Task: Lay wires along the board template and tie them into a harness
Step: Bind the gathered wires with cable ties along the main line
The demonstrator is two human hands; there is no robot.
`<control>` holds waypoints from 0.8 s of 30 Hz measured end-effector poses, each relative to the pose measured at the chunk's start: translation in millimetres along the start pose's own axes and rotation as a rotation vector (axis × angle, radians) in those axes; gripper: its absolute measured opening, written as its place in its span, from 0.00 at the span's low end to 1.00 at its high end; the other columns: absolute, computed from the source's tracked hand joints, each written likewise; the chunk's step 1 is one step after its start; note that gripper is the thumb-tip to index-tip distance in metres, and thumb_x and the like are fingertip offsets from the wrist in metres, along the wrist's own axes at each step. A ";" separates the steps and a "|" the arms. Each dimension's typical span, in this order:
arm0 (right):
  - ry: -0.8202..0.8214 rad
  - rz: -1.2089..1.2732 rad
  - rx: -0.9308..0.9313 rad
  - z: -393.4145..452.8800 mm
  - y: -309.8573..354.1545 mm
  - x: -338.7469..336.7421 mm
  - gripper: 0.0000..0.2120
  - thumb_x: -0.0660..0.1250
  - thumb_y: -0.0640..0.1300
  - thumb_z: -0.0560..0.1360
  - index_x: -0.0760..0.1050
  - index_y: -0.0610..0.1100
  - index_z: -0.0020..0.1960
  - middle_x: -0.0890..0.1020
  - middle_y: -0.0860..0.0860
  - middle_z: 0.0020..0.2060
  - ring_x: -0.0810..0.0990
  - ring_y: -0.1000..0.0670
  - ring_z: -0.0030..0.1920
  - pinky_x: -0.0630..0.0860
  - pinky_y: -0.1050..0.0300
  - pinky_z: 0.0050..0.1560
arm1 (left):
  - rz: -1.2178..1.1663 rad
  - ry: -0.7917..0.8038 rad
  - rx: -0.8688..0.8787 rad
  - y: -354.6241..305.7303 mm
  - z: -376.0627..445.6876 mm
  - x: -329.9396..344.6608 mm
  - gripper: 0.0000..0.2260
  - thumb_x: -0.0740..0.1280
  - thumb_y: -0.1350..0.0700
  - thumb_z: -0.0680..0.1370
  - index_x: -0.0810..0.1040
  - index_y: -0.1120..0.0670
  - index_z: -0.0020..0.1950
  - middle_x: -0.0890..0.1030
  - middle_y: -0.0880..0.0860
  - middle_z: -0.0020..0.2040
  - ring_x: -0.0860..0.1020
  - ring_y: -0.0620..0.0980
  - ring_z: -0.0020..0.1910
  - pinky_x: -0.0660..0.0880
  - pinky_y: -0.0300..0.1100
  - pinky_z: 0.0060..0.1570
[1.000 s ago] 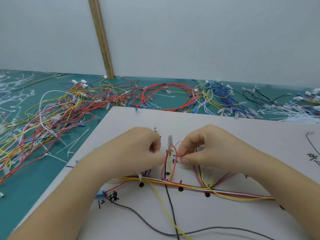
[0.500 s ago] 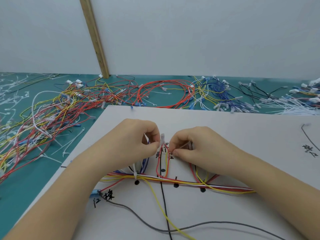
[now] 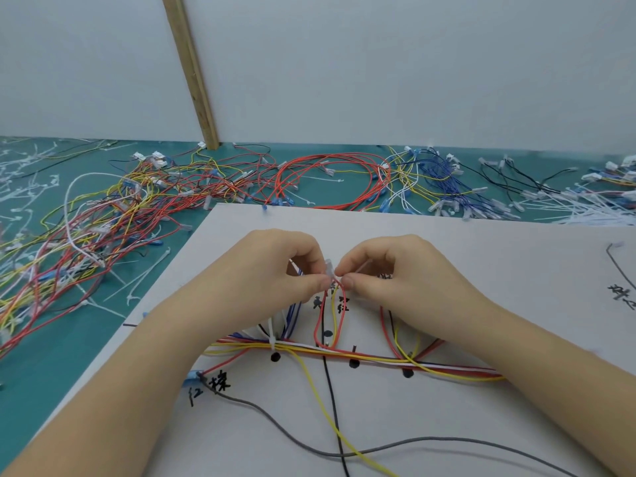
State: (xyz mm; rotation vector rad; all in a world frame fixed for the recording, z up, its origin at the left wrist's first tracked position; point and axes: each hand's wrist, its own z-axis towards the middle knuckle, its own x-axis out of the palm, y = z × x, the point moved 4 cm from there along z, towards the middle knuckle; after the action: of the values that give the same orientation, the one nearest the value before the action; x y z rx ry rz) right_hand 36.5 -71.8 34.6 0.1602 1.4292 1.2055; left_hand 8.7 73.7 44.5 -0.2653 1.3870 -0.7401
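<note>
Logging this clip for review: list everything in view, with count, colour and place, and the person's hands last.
board template: one, white with black marks, centre and right.
wire bundle: one, red, yellow and white, running across the board.
red wire loop: one, rising from the bundle to the fingertips.
cable tie: one, white, on the bundle's left part.
grey wire: one, curving across the near board.
loose wires: many, mixed colours, on the green mat left and behind.
wooden strip: one, leaning on the wall.
left hand: pinching a small clear piece at the loop's top.
right hand: pinching there too.

Left hand (image 3: 272, 270) and right hand (image 3: 395, 273) curled, fingertips pinching together
</note>
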 end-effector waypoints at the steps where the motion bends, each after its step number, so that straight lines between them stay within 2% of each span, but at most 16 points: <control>1: -0.009 0.015 -0.005 -0.3 0.5 0.0 0.12 0.71 0.39 0.70 0.77 0.56 0.36 0.81 0.58 0.30 0.79 0.61 0.34 0.73 0.68 0.40 | 0.003 0.002 -0.004 1.0 0.4 0.4 0.08 0.70 0.51 0.70 0.74 0.45 0.32 0.77 0.32 0.30 0.75 0.37 0.30 0.70 0.30 0.34; 4: -0.049 0.048 -0.028 -1.2 1.5 -0.2 0.13 0.71 0.38 0.70 0.76 0.55 0.36 0.81 0.57 0.31 0.79 0.59 0.34 0.73 0.69 0.39 | 0.024 -0.003 -0.001 1.8 2.1 1.1 0.08 0.70 0.52 0.70 0.74 0.45 0.32 0.76 0.31 0.29 0.75 0.36 0.31 0.70 0.30 0.34; 8: -0.073 0.106 -0.049 1.5 1.0 -0.2 0.14 0.70 0.35 0.69 0.76 0.54 0.36 0.82 0.54 0.33 0.80 0.55 0.36 0.76 0.62 0.42 | 0.059 -0.015 0.003 2.5 3.6 1.9 0.06 0.70 0.51 0.69 0.75 0.46 0.33 0.75 0.30 0.29 0.74 0.34 0.32 0.68 0.26 0.33; 10: -0.073 0.106 -0.059 3.4 0.7 0.5 0.14 0.70 0.35 0.69 0.75 0.54 0.36 0.81 0.55 0.33 0.80 0.56 0.35 0.76 0.62 0.42 | 0.068 -0.017 0.003 3.9 4.0 2.3 0.07 0.70 0.51 0.69 0.75 0.46 0.33 0.75 0.29 0.29 0.74 0.34 0.33 0.68 0.26 0.33; 14: -0.064 0.117 -0.088 6.1 1.1 1.3 0.14 0.71 0.35 0.69 0.74 0.53 0.36 0.80 0.57 0.32 0.78 0.60 0.32 0.75 0.67 0.39 | 0.080 -0.027 0.004 5.2 4.4 1.8 0.07 0.71 0.52 0.70 0.76 0.46 0.33 0.75 0.30 0.27 0.73 0.33 0.31 0.67 0.25 0.31; 18: -0.071 0.154 -0.100 6.9 1.6 1.7 0.15 0.70 0.33 0.69 0.73 0.53 0.35 0.79 0.57 0.32 0.78 0.59 0.32 0.75 0.67 0.39 | 0.086 -0.020 0.008 4.0 4.8 2.1 0.09 0.71 0.53 0.70 0.75 0.45 0.32 0.73 0.27 0.28 0.73 0.31 0.30 0.66 0.24 0.31; 21: -0.083 0.206 -0.109 7.9 3.5 0.6 0.16 0.69 0.32 0.69 0.72 0.52 0.35 0.78 0.57 0.33 0.77 0.60 0.32 0.71 0.73 0.35 | 0.097 -0.016 0.005 3.8 5.0 2.4 0.09 0.70 0.53 0.70 0.74 0.44 0.32 0.73 0.27 0.27 0.72 0.30 0.29 0.66 0.24 0.31; 24: -0.087 0.199 -0.097 9.3 3.9 0.7 0.15 0.69 0.33 0.70 0.72 0.52 0.35 0.79 0.56 0.33 0.77 0.59 0.32 0.69 0.73 0.35 | 0.102 -0.015 -0.003 3.9 5.0 2.1 0.10 0.70 0.53 0.70 0.74 0.43 0.31 0.73 0.28 0.26 0.72 0.30 0.29 0.66 0.23 0.31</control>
State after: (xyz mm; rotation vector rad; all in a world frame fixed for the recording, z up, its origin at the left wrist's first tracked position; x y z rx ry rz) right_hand 41.7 -64.3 39.2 0.2896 1.2993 1.4107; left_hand 14.7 74.1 41.5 -0.2003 1.3773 -0.6503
